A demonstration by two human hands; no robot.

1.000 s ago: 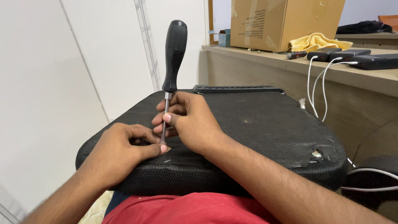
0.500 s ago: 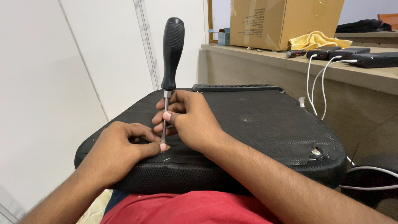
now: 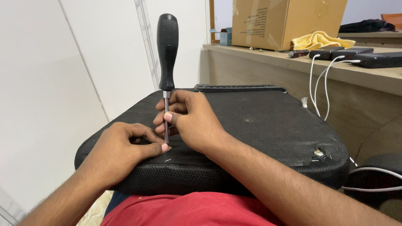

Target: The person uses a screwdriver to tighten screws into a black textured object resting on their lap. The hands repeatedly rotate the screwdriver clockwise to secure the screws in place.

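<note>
**Screwdriver held upright on a black seat base**

At the screwdriver's thin metal shaft (image 3: 166,119), the right hand's (image 3: 190,121) fingers pinch closed around it, keeping the screwdriver (image 3: 167,58) upright, its black handle standing free above. Beside the tip, the left hand (image 3: 121,146) lies curled on the fabric, thumb touching the shaft's foot. Both rest on the black upholstered seat base (image 3: 268,129) across the lap. Beyond, a wooden shelf (image 3: 293,62) carries a cardboard box (image 3: 284,21), a yellow cloth (image 3: 318,39) and white cables (image 3: 322,83).
</note>
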